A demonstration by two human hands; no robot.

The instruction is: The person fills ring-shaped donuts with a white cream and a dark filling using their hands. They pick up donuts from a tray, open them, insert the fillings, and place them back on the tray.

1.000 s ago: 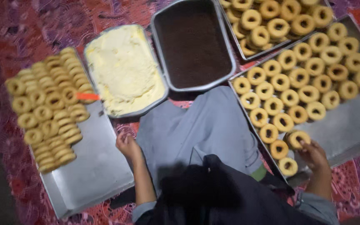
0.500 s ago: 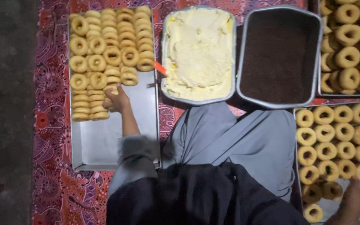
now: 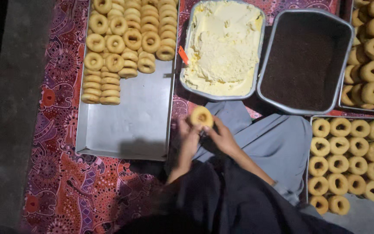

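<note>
- Low light; I look straight down at a red patterned cloth spread on a grey floor, with metal trays laid out across it.
- Both hands meet over the lap, just below the near rim of the cream pan. Between them is one ring pastry, tilted so its flat face points up toward me.
- Left hand comes at the pastry from below and left, fingers closed against its lower left edge. Right hand closes on the lower right edge. Both grip the same piece; neither is open.
- The pastry sits at the fingertips, not in the palms, and clear of every tray.
- The pale cream lies directly ahead of the pastry, close; an orange scraper pokes over the pan's left rim. The dark crumb pan is ahead and to the right, nearer the right hand.
- Left tray is beside the left hand, with rings stacked at its far end and bare metal at the near end.
- Right trays hold plain rings in rows.
</note>
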